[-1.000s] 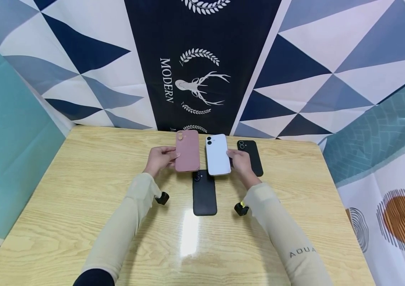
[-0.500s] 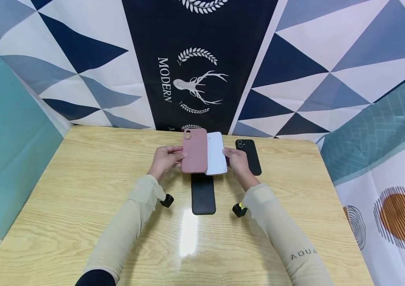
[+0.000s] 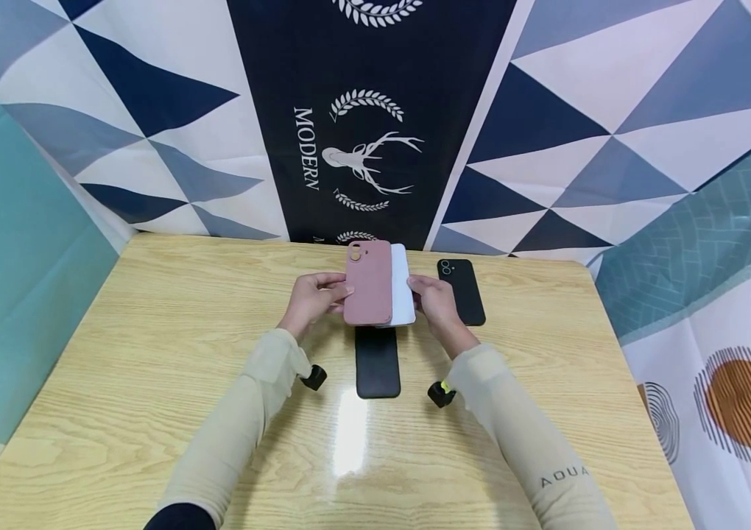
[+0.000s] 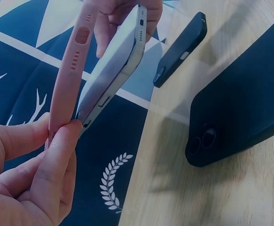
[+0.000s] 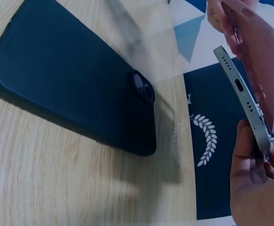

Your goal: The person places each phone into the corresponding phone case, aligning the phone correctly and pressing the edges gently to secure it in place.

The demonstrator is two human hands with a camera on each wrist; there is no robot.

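Note:
My left hand [image 3: 314, 300] pinches a pink phone case [image 3: 368, 284] by its left edge, fingers and thumb on either side. In my right hand [image 3: 437, 300] a white phone [image 3: 403, 285] is gripped by its right edge. From the head view the case overlaps most of the phone. The left wrist view shows the case [image 4: 70, 75] and the phone [image 4: 113, 70] close together at a slant, with a narrow wedge between them. In the right wrist view the phone's bottom edge with its port [image 5: 239, 85] faces the camera, and the case [image 5: 264, 61] stands behind it.
A black phone in a case [image 3: 378, 364] lies on the wooden table [image 3: 183, 383] just below the hands. Another black one [image 3: 462, 291] lies right of my right hand. A patterned cloth [image 3: 375, 110] hangs behind the table's back edge.
The pink case has moved right, from beside the white phone to over it. The white phone has shifted slightly left. Both stay held.

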